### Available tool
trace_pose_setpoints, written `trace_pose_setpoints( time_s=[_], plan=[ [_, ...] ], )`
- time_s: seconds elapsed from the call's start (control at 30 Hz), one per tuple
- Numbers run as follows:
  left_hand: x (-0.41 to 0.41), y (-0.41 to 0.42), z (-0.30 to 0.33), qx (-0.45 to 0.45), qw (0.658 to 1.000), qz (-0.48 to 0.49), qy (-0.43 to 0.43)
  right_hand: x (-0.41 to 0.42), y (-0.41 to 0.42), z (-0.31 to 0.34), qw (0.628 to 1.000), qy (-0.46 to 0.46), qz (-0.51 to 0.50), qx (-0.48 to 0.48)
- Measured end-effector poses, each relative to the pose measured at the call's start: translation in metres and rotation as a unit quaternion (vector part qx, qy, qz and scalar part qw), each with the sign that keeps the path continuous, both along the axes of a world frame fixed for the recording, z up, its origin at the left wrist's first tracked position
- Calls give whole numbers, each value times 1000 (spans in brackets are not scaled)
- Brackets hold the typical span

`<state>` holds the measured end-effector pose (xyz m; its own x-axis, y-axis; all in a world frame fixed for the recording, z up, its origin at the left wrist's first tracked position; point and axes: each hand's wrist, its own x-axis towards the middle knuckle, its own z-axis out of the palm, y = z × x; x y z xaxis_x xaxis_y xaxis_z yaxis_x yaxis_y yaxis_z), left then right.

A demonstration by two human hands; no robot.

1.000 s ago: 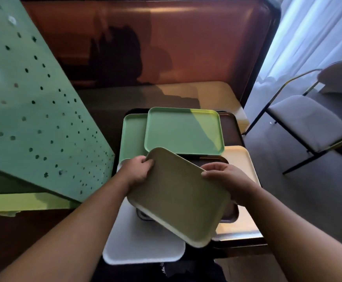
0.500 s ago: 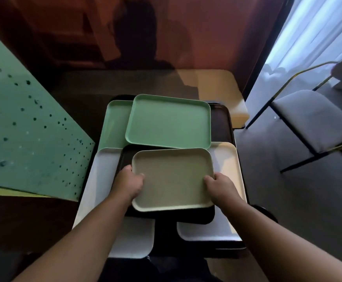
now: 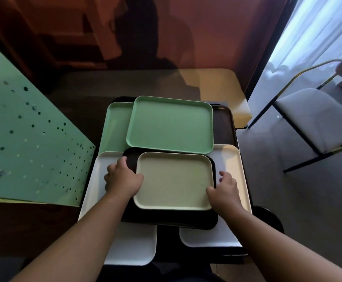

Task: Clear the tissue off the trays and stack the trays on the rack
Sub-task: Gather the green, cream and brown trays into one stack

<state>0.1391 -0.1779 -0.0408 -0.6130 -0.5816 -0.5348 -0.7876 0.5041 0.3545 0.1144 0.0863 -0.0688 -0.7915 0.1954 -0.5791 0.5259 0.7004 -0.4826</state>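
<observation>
1. While both arms reach in from below, we see the beige tray [image 3: 174, 181] lying flat on a black tray [image 3: 166, 219].
2. Left hand [image 3: 123, 180] sits at the beige tray's left edge, fingers curled over the black tray's left rim; grip looks closed on that rim.
3. Right hand [image 3: 224, 191] rests at the beige tray's right edge, fingers loosely bent; we cannot tell whether this grip has hold of either tray.
4. Green tray [image 3: 171, 124] lies just behind, its near edge over the black tray's far edge.
5. Second green tray [image 3: 116, 127] sticks out from under it on the left.
6. White trays [image 3: 97, 180] [image 3: 235, 165] lie under the black tray on both sides.
7. Another dark tray [image 3: 224, 125] shows at back right.
8. Green dotted panel [image 3: 29, 147] stands at left; chair [image 3: 314, 117] at right, well apart from the desk [image 3: 217, 82].
9. No tissue visible on any tray.
</observation>
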Motion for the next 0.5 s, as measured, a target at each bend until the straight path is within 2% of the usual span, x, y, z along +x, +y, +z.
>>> trace_pose_setpoints(
  time_s=[0.1,0.23,0.5],
  plan=[
    [1,-6,0,74,997,23,-28,-4,4,-7,999,-36,-25,-10],
    [7,-4,3,72,996,44,-11,1,2,-5,994,-29,-93,-56],
    [-12,-27,8,108,989,90,38,-15,-16,24,973,60,-184,-128]
  ],
)
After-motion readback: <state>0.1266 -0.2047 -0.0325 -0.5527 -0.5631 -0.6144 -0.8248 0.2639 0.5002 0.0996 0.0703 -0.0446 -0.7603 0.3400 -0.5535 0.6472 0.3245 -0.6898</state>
